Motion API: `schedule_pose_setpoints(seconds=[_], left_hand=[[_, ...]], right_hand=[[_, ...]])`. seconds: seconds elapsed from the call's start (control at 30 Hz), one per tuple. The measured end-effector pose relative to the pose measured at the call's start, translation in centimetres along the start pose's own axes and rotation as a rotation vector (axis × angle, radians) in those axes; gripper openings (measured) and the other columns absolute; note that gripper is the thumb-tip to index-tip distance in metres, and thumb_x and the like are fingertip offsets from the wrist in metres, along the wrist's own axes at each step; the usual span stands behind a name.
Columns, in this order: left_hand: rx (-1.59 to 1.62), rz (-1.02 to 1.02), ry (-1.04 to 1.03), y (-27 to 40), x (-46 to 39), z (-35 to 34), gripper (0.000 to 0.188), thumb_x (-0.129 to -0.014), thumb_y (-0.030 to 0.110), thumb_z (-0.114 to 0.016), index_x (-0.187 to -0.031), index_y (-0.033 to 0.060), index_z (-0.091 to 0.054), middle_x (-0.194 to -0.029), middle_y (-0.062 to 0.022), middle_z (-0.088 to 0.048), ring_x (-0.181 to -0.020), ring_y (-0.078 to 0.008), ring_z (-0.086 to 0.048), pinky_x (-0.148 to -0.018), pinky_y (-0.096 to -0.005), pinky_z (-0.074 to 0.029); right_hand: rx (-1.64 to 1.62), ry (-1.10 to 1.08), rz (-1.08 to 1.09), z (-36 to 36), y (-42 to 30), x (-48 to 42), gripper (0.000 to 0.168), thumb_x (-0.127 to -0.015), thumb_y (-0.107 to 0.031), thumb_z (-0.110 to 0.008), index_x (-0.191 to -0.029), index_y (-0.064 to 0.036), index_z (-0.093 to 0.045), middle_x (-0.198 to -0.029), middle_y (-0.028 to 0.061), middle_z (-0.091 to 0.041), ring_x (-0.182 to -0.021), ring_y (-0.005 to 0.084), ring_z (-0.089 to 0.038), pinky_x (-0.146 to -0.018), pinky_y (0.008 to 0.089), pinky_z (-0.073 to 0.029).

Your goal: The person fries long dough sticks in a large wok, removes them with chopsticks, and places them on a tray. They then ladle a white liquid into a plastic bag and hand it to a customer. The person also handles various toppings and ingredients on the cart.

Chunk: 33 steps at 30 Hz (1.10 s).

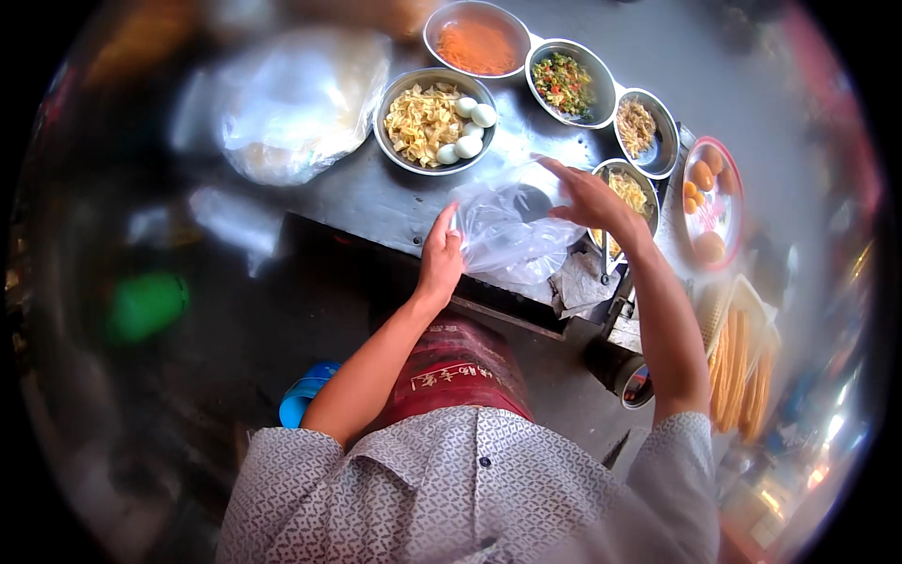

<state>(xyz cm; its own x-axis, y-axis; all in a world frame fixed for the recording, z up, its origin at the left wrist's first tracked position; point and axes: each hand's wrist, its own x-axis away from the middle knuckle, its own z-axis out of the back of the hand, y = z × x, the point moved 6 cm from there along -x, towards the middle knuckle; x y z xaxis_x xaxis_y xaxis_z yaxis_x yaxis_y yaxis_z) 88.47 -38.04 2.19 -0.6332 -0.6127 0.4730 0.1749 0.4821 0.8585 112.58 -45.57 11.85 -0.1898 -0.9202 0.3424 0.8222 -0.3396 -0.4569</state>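
A thin clear plastic bag (507,247) lies crumpled over the front part of the metal worktop. My left hand (442,257) grips its left side, thumb uppermost. At the bag's upper right is my right hand (592,194), with forefinger and thumb spread apart beside the film. Whether the right fingers pinch the film cannot be made out. Just behind the bag stands a metal bowl (379,130) of pale ribbon-like strips (423,116) and several peeled eggs (468,146). Under my right wrist sits a bowl of pale yellow shreds (627,187), partly hidden by the hand.
Farther back are bowls of orange shreds (476,46), chopped greens with red bits (561,84) and brownish shreds (634,127). To the right are an oval tray of round items (705,211) and a basket of fried dough sticks (736,374). A large plastic-wrapped bundle (296,106) occupies the left.
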Motion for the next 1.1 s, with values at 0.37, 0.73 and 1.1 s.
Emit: schedule_pose_setpoints(seconds=[0.37, 0.73, 1.1], left_hand=[[-0.197, -0.137, -0.088, -3.6, -2.1, -1.5, 0.063, -0.095, 0.038, -0.062, -0.140, -0.0046, -0.049, -0.136, -0.0179, -0.057, -0.122, -0.0261, -0.056, -0.104, -0.0354, -0.041], [0.472, 0.638, -0.214, -2.2, -4.8, -2.7, 0.050, -0.092, 0.041, -0.064, -0.126, 0.0048, -0.062, -0.114, -0.0107, -0.070, -0.101, -0.0233, -0.069, -0.091, -0.0400, -0.055], [0.173, 0.109, -0.054, -3.8, -5.0, -3.5, 0.059, -0.093, 0.037, -0.069, -0.137, 0.0016, -0.051, -0.122, -0.0086, -0.063, -0.111, -0.0171, -0.057, -0.093, -0.0336, -0.047]], right_hand=[[-0.757, 0.114, -0.407, -13.5, 6.3, 1.4, 0.051, -0.101, -0.022, -0.059, -0.149, -0.010, -0.044, -0.127, 0.0128, -0.061, -0.115, 0.0170, -0.054, -0.099, 0.0301, -0.043], [-2.219, 0.690, -0.387, -15.6, -2.6, 12.7, 0.069, -0.092, -0.004, -0.064, -0.150, -0.015, -0.030, -0.121, 0.0143, -0.053, -0.107, 0.0253, -0.059, -0.087, 0.0382, -0.054], [-0.248, 0.551, -0.273, -2.6, -6.1, 4.9, 0.016, -0.092, -0.002, -0.052, -0.104, -0.004, -0.063, -0.095, 0.0225, -0.066, -0.086, 0.0392, -0.066, -0.073, 0.0458, -0.052]])
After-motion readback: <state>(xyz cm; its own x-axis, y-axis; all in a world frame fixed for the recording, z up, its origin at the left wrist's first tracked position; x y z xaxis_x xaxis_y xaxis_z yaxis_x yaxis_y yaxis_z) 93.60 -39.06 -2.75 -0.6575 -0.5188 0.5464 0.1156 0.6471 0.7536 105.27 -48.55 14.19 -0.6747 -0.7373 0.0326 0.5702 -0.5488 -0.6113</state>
